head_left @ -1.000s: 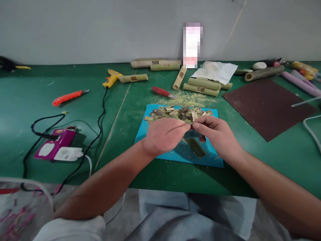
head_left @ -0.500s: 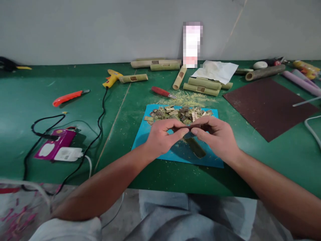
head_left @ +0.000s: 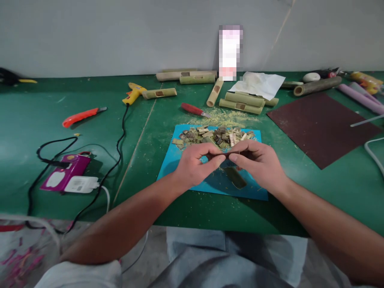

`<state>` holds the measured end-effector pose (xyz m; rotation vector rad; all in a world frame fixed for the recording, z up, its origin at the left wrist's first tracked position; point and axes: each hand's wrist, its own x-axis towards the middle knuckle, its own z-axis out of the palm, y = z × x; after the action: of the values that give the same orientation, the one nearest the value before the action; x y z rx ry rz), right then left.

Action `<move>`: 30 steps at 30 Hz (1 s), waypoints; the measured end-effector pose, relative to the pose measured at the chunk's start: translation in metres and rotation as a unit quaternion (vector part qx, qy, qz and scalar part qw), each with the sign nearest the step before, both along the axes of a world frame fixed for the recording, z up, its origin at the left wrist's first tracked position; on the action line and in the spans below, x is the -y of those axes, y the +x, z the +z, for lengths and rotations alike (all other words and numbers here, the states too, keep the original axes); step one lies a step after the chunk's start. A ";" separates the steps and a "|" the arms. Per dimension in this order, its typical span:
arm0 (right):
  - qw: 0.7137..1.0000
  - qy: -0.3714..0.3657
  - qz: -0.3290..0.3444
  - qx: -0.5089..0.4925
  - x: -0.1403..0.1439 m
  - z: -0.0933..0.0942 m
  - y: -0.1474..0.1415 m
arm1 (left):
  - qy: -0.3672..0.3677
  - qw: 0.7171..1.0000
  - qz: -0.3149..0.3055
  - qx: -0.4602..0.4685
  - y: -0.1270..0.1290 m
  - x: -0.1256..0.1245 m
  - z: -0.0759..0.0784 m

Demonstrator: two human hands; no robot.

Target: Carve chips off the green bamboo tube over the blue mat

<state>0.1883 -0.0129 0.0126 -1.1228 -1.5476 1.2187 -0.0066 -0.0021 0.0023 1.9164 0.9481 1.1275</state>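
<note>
Between my two hands is a small, narrow piece of dark brown sandpaper (head_left: 229, 154), matching the large sheet at the right in colour. My left hand (head_left: 196, 162) pinches its left end between thumb and fingers. The other end is gripped the same way by my right hand (head_left: 260, 163), whose fingers partly hide it. Under the hands, a green split bamboo piece (head_left: 235, 178) rests on a blue sheet (head_left: 174, 172). Beyond them, several bamboo chips (head_left: 207, 134) are heaped at the sheet's far side.
A red-handled knife (head_left: 193, 109) lies behind the chips. Notched bamboo tubes (head_left: 241, 107) line the back. Leftward are a yellow glue gun (head_left: 133, 94), an orange utility knife (head_left: 82, 116) and a purple power strip (head_left: 67, 172) with cords. A dark brown sandpaper sheet (head_left: 321, 132) is at the right.
My hands stay nearly in place, both still pinching the sandpaper. It sits very slightly lower, and my fingers have shifted a little. Nothing on the table has visibly moved.
</note>
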 end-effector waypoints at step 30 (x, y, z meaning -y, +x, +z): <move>0.992 0.081 -0.038 0.089 0.004 -0.003 -0.002 | -0.189 0.978 -0.011 0.086 -0.004 -0.009 0.000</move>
<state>0.1865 -0.0164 0.0096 -1.1976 -1.6893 0.9454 -0.0103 0.0069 0.0019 1.4950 0.9633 0.9982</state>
